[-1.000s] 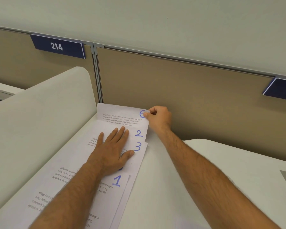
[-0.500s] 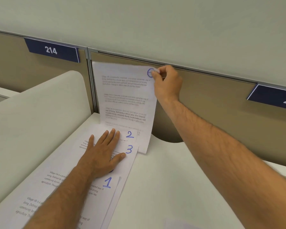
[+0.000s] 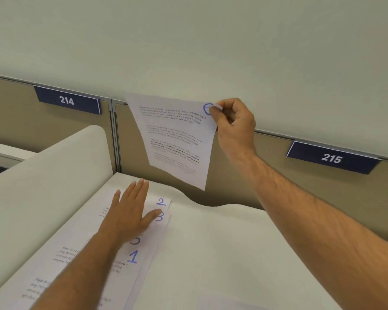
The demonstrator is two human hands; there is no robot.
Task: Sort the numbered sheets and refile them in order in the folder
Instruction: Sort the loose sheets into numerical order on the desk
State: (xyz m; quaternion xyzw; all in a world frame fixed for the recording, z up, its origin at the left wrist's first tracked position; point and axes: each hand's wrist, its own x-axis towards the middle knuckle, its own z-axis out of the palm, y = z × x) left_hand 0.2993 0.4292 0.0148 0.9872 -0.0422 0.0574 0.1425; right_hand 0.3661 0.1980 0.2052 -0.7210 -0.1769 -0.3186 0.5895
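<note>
Head view only. Right hand [image 3: 232, 120] is raised in front of the tan partition [image 3: 233, 175], thumb and curled fingers pinching the top right corner of a printed sheet [image 3: 175, 142]. That sheet hangs in the air, clear of the counter [image 3: 233, 253], tilted and slightly bowed, lower corner pointing down above the counter's back edge. A blue handwritten number sits at the pinched corner, partly covered by the thumb, so it cannot be read for sure.

Left hand [image 3: 130, 211] lies flat, fingers straight and close together, pressing down on the overlapping sheets [image 3: 148, 253] fanned along the left part of the counter. Blue numbers show down the right margin of the fan: 2 at the far end, 3 touching the thumb tip, a digit half hidden under the wrist, then 1 nearest the camera. Printed text shows on the left side of the fan, beside the forearm.

A curved off-white panel [image 3: 45, 186] rises just left of the fan. Blue plates reading 214 [image 3: 67, 100] and 215 [image 3: 330, 157] are mounted on the partition's top rail, well apart, with the lifted sheet between them.
</note>
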